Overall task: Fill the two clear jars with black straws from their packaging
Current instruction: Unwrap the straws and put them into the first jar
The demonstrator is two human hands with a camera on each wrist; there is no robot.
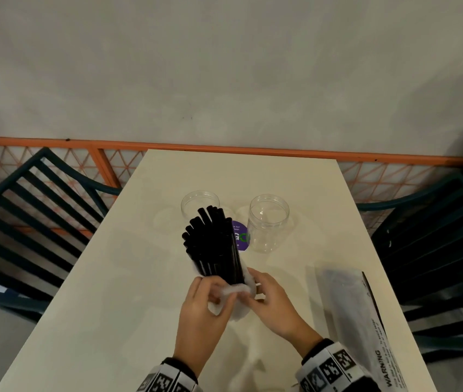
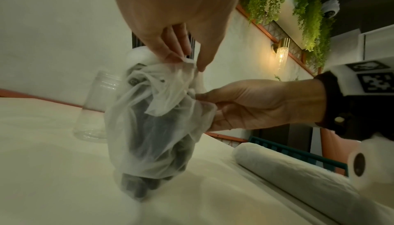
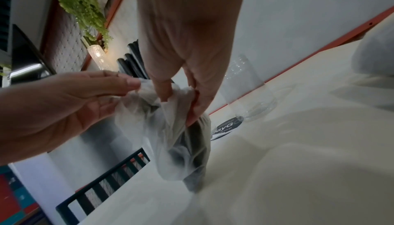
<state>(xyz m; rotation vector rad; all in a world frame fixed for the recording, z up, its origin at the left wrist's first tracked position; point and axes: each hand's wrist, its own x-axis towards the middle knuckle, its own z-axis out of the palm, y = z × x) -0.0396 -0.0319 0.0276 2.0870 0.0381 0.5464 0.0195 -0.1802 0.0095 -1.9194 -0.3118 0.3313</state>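
Together the left hand (image 1: 200,305) and right hand (image 1: 274,304) pinch the bunched clear wrapper (image 2: 153,124) around the base of a bundle of black straws (image 1: 213,244) standing on the table (image 1: 111,278); two empty jars (image 1: 268,222) stand just behind, a second pack (image 1: 349,306) lying to the right
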